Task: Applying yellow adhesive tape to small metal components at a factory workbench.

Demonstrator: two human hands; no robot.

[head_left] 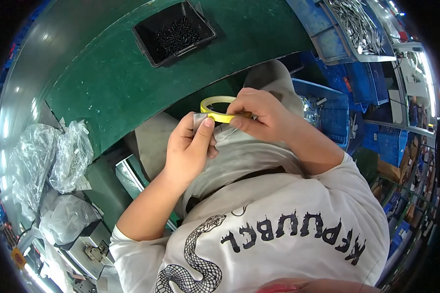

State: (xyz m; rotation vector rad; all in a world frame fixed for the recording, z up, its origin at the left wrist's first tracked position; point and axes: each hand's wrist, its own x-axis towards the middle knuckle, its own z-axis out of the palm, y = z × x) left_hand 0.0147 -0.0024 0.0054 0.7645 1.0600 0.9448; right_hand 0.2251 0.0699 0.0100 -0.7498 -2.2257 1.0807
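A narrow roll of yellow tape (205, 104) is held above my lap, just off the bench edge. My right hand (263, 115) is closed on the roll's right side, thumb and fingers pinching its rim. My left hand (188, 146) is closed, pinching a small flat grey piece (198, 118) between thumb and fingers. The left thumb tip also meets the roll's yellow front edge, where the grey piece adjoins it. Whether the grey piece is stuck to the tape, I cannot tell. The left fingertips are partly hidden behind the piece.
A black bin (149, 54) of small black parts stands on the green bench (107, 83). Clear plastic bags (73, 156) lie at left. At upper right is a blue bin (333, 48) of long metal pieces; below it sits a blue basket (338, 100).
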